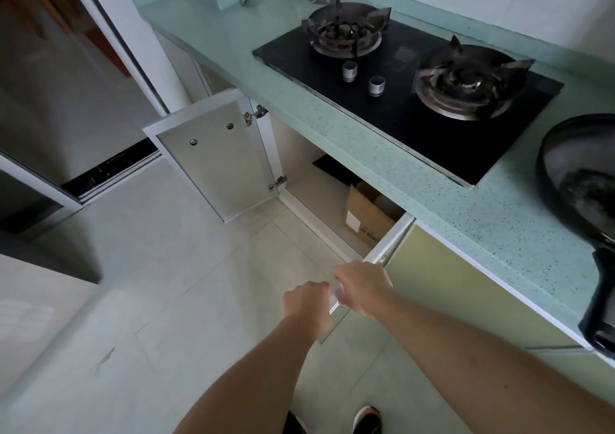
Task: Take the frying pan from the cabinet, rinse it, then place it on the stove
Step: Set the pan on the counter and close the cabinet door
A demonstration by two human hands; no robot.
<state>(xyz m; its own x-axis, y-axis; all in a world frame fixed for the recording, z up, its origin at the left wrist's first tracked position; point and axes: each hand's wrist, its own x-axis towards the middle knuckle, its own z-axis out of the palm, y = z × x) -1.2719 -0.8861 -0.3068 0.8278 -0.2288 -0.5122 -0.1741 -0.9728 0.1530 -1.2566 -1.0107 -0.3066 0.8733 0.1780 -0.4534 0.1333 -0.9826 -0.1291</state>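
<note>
two hands, our left hand (307, 303) and right hand (362, 287), curl tight on the cabinet door (392, 237) edge. the frying pan (579, 187) sits on the counter (482, 220) beside the stove (409, 100). the box (366, 217) label is too blurry to read.

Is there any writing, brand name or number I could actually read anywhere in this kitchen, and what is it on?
None can be read.
Cardboard box in the open cabinet: a white label and a line of dark print on its side, both too small and blurred.
Black stove: a faint pale mark between the burners, illegible.
</note>
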